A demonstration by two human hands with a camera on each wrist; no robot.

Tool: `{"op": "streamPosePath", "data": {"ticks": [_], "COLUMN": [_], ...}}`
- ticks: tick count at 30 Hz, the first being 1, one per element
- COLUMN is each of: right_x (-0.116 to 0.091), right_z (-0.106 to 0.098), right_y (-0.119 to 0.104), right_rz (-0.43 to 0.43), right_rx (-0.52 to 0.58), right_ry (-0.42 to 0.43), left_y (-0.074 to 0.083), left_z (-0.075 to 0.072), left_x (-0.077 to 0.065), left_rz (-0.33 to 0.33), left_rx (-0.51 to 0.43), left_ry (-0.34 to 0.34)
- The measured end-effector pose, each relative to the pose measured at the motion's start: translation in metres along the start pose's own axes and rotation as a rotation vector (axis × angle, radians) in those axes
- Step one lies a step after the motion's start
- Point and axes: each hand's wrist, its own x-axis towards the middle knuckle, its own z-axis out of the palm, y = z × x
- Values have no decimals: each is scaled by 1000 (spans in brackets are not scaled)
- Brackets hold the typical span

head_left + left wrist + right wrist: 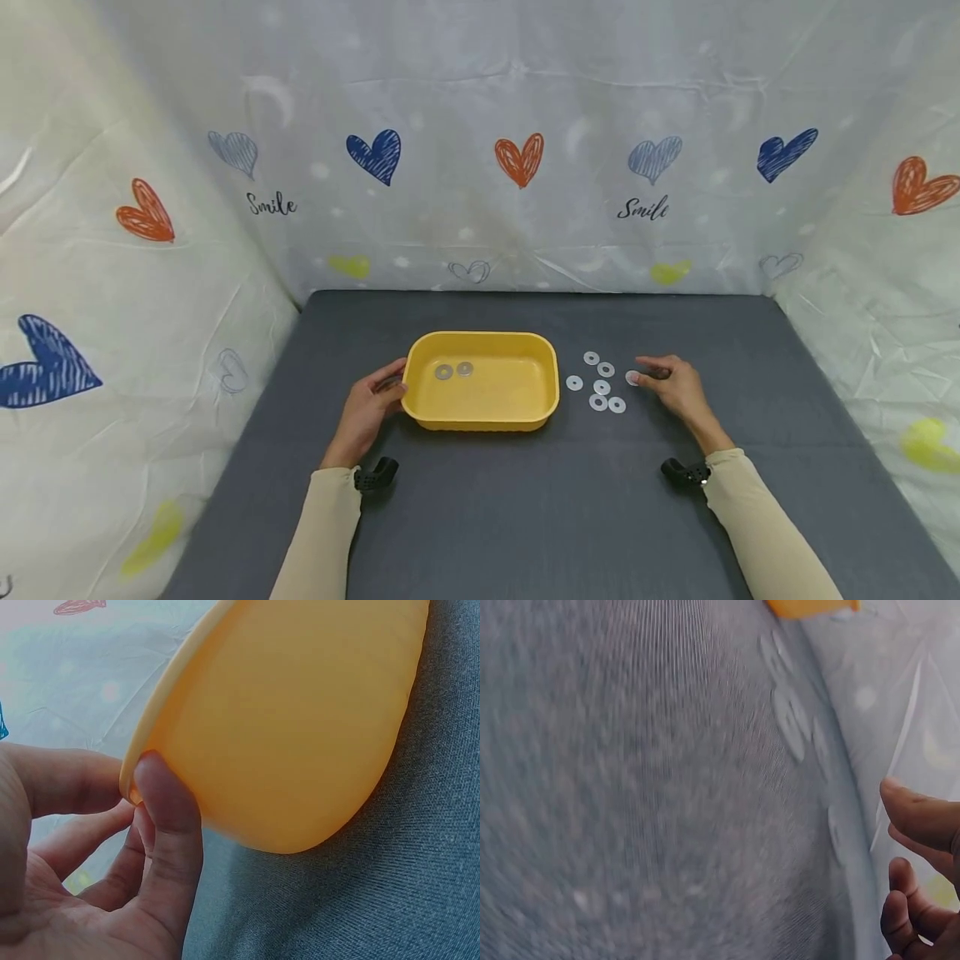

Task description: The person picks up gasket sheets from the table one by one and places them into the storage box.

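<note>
A yellow plastic tray sits on the dark grey cloth. My left hand pinches its left end, thumb and forefinger at the rim in the left wrist view. Two flat washers lie inside the tray. Right of it, several pale washers lie loosely grouped on the cloth. At the group's right edge, my right hand reaches over one washer, thumb and forefinger apart. In the right wrist view the fingers show a gap between them and nothing held.
The dark grey cloth covers the table up to its back edge. White curtains printed with hearts stand behind and at both sides. Black straps ring both wrists below the sleeves.
</note>
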Motion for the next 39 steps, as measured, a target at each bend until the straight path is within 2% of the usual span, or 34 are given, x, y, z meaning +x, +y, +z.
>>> {"op": "streamPosePath", "data": {"ticks": [14, 18, 22, 26, 30, 33, 39], "right_x": [2, 5, 5, 0, -5, -3, 3], "right_z": [3, 1, -2, -4, -6, -5, 0], "right_y": [11, 11, 11, 13, 16, 16, 16], "right_rz": [79, 56, 49, 40, 21, 18, -2], "right_rx": [-6, 11, 1, -10, -27, -30, -31], "right_ry": [-77, -56, -53, -56, -35, -42, -80], "left_y": [3, 6, 5, 1, 6, 9, 1], "left_z": [-1, 0, 1, 4, 9, 7, 0], "left_x": [1, 6, 8, 5, -2, -1, 4], "left_rz": [-3, 26, 3, -5, -10, -7, -3], "left_rx": [22, 28, 22, -6, -28, -22, -12], "left_ry": [-17, -9, -6, -16, -41, -33, -10]}}
